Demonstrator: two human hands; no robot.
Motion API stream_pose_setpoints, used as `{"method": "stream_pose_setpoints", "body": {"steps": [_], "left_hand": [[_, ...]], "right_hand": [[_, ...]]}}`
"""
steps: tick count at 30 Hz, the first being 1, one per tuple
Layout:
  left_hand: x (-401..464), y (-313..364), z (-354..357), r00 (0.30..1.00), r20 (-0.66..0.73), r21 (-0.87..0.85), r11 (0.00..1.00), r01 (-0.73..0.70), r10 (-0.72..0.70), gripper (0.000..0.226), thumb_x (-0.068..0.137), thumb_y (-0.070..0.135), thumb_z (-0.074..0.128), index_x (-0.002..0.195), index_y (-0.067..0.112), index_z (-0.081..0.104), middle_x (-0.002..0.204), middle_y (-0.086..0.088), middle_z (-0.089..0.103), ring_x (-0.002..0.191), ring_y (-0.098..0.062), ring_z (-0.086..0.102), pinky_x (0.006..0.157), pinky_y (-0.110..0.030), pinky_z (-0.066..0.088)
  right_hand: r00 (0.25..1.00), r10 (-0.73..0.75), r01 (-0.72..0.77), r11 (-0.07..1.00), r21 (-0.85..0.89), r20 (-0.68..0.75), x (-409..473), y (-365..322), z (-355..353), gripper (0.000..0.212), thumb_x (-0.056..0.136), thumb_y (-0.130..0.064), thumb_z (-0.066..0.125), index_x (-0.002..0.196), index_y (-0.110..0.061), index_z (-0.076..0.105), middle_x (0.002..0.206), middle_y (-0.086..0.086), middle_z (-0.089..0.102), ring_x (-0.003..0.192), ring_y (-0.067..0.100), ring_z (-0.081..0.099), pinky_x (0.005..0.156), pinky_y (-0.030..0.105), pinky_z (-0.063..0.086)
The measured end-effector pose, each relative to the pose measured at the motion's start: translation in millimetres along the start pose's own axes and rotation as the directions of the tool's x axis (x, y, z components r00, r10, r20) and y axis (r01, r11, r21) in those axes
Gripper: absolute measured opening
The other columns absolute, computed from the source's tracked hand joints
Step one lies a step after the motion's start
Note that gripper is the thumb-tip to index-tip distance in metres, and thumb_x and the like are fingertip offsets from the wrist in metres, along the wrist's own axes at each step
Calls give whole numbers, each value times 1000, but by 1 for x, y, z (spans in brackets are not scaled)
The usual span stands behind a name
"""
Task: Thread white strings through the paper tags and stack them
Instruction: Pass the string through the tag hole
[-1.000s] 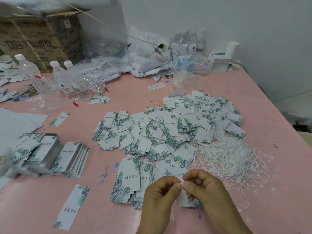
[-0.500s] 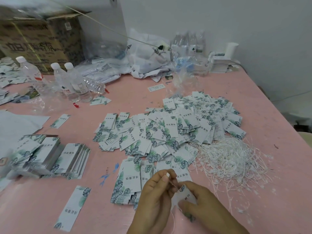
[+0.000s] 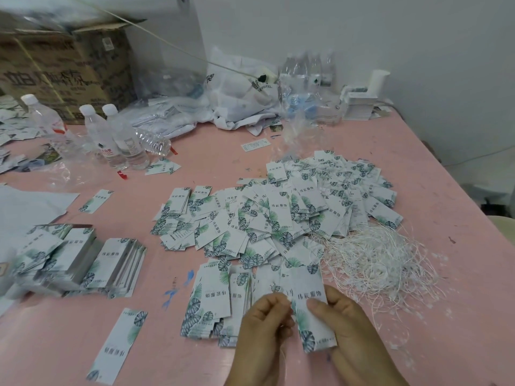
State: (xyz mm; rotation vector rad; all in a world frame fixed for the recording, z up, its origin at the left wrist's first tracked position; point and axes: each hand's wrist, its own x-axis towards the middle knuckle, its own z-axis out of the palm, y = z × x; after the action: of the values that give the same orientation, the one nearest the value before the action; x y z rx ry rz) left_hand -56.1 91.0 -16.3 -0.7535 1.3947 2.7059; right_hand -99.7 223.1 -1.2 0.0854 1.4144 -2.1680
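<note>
My right hand (image 3: 345, 330) holds a white paper tag (image 3: 309, 310) with green leaf print, thumb on its face, near the table's front edge. My left hand (image 3: 264, 327) sits just left of it with fingers curled, pinching a thin white string (image 3: 283, 358) that hangs below the hand. A small stack of tags (image 3: 211, 299) lies left of the hands. A wide heap of loose tags (image 3: 281, 213) spreads behind them. To the right lies a tangle of white strings (image 3: 373, 260).
Neat piles of tags (image 3: 83, 257) stand at the left, and one single tag (image 3: 119, 346) lies at the front left. Water bottles (image 3: 117, 137), plastic bags (image 3: 237, 90) and a cardboard box (image 3: 61, 71) crowd the back of the pink table (image 3: 446, 168).
The tag, earlier small and mostly hidden between my fingers, now lies flat and face up in my right hand. My left hand has dropped lower, still pinching the string.
</note>
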Motion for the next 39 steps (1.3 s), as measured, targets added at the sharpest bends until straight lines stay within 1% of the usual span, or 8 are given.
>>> {"method": "stream_pose_setpoints", "body": {"steps": [6, 11, 18, 21, 26, 30, 34, 39], "left_hand": [[3, -17, -2, 996, 67, 79, 995, -62, 57, 46, 53, 30, 91, 88, 4, 78, 87, -26, 74, 74, -28, 72, 65, -32, 58], [8, -28, -10, 967, 5, 255, 935, -247, 255, 31, 63, 28, 85, 86, 8, 79, 92, -23, 71, 92, -43, 68, 86, -52, 54], [6, -43, -11, 841, 50, 556, 684, -472, 539, 33, 78, 8, 63, 89, 36, 77, 87, 9, 64, 73, -10, 63, 66, -17, 49], [9, -52, -14, 797, 32, 645, 597, -478, 603, 45, 80, -7, 64, 85, 37, 74, 84, 9, 65, 66, -10, 61, 59, -19, 47], [12, -56, -11, 766, 68, 708, 510, -489, 640, 32, 77, 9, 59, 79, 38, 72, 82, 13, 66, 66, -2, 63, 57, -12, 46], [13, -58, -14, 794, 66, 713, 528, -462, 605, 21, 77, 24, 56, 79, 39, 71, 75, 14, 64, 58, 1, 59, 54, -9, 42], [15, -60, -20, 800, 84, 717, 522, -463, 594, 21, 77, 22, 57, 79, 38, 71, 72, 13, 63, 56, 1, 58, 53, -8, 40], [21, -62, -23, 791, 101, 742, 484, -464, 603, 23, 77, 19, 57, 80, 38, 70, 72, 13, 61, 53, -2, 58, 50, -7, 39]], "right_hand": [[992, 21, -23, 1000, -14, -126, 6, 12, 8, 35, 67, -18, 73, 99, -5, 75, 100, 33, 69, 87, 41, 67, 84, 49, 49], [987, 53, -48, 998, 38, -154, 7, 20, 5, 28, 69, -11, 71, 94, -1, 76, 98, 33, 69, 83, 39, 69, 74, 42, 57], [969, 88, -58, 989, 134, -229, 17, 19, -3, 27, 74, -6, 65, 99, 4, 72, 96, 32, 70, 73, 36, 71, 55, 37, 59], [947, 72, -71, 997, 14, -314, 38, 0, -6, 19, 88, -3, 58, 104, 1, 67, 89, 23, 73, 71, 30, 69, 56, 36, 54], [927, -66, -31, 968, -250, -369, 98, -66, 5, 13, 95, -9, 53, 94, -14, 65, 77, -6, 70, 71, 15, 65, 60, 30, 53], [933, -130, 11, 943, -333, -337, 157, -112, 20, 9, 95, -6, 54, 91, -11, 61, 92, 8, 61, 84, 23, 60, 84, 46, 53], [902, -293, 14, 754, -657, -316, 187, -118, 15, 20, 91, 1, 44, 79, -13, 53, 77, 3, 47, 61, 19, 42, 63, 36, 42], [884, -344, 50, 743, -668, -316, 170, -94, 0, 37, 97, -9, 50, 133, -11, 53, 123, 2, 58, 111, 20, 57, 92, 33, 46]]}}
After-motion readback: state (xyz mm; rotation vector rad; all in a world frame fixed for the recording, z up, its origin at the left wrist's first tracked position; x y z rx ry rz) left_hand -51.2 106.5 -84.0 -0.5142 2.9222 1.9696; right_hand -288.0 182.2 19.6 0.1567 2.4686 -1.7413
